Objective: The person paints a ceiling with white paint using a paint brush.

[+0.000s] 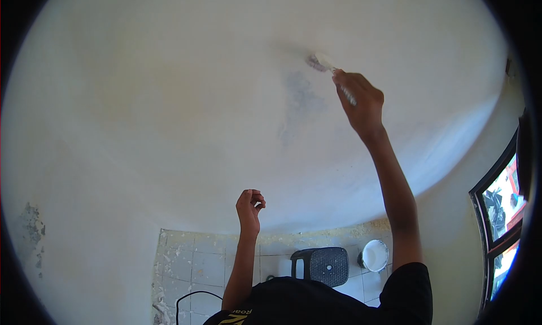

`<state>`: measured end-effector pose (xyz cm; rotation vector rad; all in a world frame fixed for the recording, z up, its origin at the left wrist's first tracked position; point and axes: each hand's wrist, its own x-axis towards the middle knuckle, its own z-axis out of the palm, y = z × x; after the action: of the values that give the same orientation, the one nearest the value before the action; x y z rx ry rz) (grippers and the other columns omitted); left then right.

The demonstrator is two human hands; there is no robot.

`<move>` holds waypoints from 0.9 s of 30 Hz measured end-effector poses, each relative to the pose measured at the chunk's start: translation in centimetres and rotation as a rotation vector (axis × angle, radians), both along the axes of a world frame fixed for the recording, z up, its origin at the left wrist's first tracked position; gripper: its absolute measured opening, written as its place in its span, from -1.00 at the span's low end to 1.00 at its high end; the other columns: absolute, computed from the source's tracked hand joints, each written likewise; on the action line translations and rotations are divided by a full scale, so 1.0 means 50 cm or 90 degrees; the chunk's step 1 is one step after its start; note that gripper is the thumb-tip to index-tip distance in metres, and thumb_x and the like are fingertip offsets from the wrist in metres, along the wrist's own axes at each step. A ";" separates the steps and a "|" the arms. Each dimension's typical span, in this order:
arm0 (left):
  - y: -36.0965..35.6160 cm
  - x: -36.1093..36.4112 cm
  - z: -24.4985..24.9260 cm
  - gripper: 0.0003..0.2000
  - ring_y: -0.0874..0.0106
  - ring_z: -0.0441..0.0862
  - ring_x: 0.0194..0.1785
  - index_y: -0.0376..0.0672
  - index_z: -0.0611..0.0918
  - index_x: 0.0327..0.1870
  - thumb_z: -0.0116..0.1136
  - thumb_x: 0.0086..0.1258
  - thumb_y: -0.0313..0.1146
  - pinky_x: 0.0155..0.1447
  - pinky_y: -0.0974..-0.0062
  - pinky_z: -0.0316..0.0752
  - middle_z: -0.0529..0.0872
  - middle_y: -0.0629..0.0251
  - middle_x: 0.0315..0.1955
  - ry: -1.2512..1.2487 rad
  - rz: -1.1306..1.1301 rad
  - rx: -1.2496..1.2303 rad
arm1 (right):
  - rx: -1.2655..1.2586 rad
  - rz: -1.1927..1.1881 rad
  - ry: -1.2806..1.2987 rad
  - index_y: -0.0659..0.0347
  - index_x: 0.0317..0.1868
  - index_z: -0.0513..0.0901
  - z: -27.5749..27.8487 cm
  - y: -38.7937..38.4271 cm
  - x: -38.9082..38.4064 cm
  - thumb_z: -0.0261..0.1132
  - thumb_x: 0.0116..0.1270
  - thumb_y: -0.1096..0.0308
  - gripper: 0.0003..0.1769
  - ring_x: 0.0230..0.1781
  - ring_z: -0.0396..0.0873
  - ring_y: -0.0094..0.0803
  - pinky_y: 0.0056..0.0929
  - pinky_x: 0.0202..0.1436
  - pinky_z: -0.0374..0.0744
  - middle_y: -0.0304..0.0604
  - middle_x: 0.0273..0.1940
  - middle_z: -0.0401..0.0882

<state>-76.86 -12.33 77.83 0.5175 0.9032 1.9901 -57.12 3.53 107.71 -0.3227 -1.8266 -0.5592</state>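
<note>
Right hand [363,102]: fingers grip a pale-handled, grey-bristled brush [318,62] at one o'clock, near the off-white wall [197,127]; left hand [249,205], seven o'clock, loosely curled, apparently empty. Uneven pressure might leave streaks.

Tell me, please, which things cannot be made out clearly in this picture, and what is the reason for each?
All in the head view:
Brush: part of its handle is hidden by the right hand's grip.
Shirt lettering: cut off by the bottom edge.
Window: right side lost in the dark lens border.
Bucket: too small to tell what the white inside is.
</note>
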 end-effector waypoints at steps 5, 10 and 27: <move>0.001 0.002 -0.003 -0.73 0.47 0.55 -0.34 -0.14 0.60 -0.24 0.10 0.52 -0.11 -0.20 0.43 0.43 0.61 0.36 -0.43 0.005 0.005 -0.015 | -0.097 0.058 0.061 0.24 -0.20 0.73 -0.047 -0.045 0.018 0.47 0.16 0.61 -0.81 -0.26 0.77 -0.25 -0.46 -0.31 0.71 -0.08 -0.23 0.75; 0.000 0.000 -0.010 -0.74 0.48 0.55 -0.35 -0.12 0.60 -0.25 0.09 0.52 -0.11 -0.20 0.45 0.44 0.61 0.37 -0.43 -0.007 0.022 -0.019 | -0.266 0.058 0.041 0.24 -0.20 0.74 -0.058 -0.019 0.037 0.46 0.15 0.63 -0.80 -0.23 0.78 -0.25 -0.46 -0.26 0.73 -0.08 -0.23 0.76; 0.013 0.031 0.008 -0.75 0.46 0.55 -0.32 -0.15 0.59 -0.23 0.07 0.55 -0.15 -0.21 0.43 0.45 0.61 0.34 -0.40 -0.097 -0.086 0.041 | -0.179 0.007 0.163 0.24 -0.21 0.77 -0.149 -0.003 0.059 0.43 0.20 0.65 -0.83 -0.19 0.78 -0.33 -0.47 -0.14 0.72 -0.10 -0.23 0.77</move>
<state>-75.30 -11.68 78.21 0.4434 0.6948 1.9117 -54.16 3.40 100.25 -0.5489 -1.6563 -0.2384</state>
